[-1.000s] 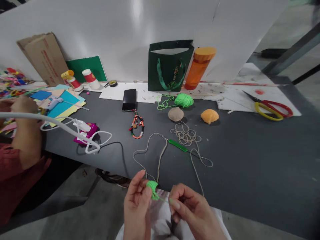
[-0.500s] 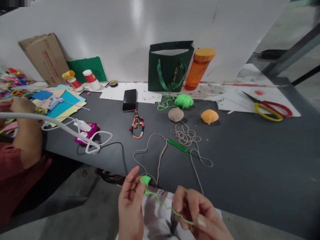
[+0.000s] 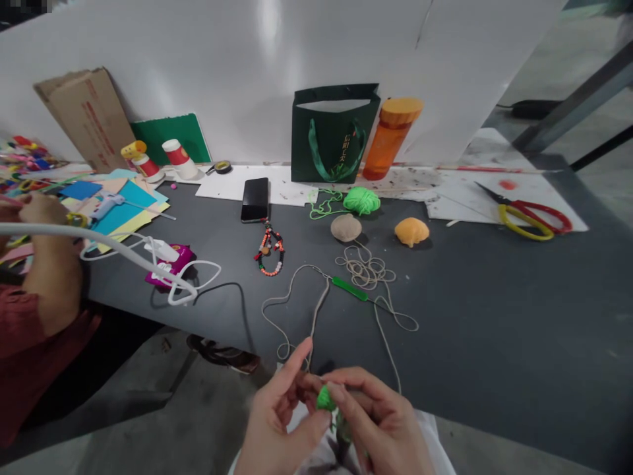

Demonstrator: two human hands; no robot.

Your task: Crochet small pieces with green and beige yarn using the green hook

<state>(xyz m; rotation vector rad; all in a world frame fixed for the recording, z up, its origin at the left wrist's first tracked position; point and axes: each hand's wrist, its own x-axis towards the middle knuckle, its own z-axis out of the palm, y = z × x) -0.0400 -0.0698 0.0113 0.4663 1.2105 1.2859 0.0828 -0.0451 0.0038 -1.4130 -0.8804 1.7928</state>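
Observation:
At the near edge of the table, a small green crocheted piece sits between my two hands. My left hand pinches it with the thumb, index finger raised. My right hand has its thumb and fingers closed on the same piece from the other side. Its yarn tail is mostly hidden by my fingers. Beyond them lies a green-handled crochet hook among loops of beige yarn. Farther back are a beige yarn ball, a green yarn ball and an orange-yellow yarn ball.
A phone with a beaded strap lies left of centre. Scissors rest at the right. A dark green paper bag and an orange bottle stand behind. White cable loops at left, near another person's arm.
My hands have come together. The right hand has moved left and up from the stretched yarn tail onto the green piece, and the left hand has shifted right with it.

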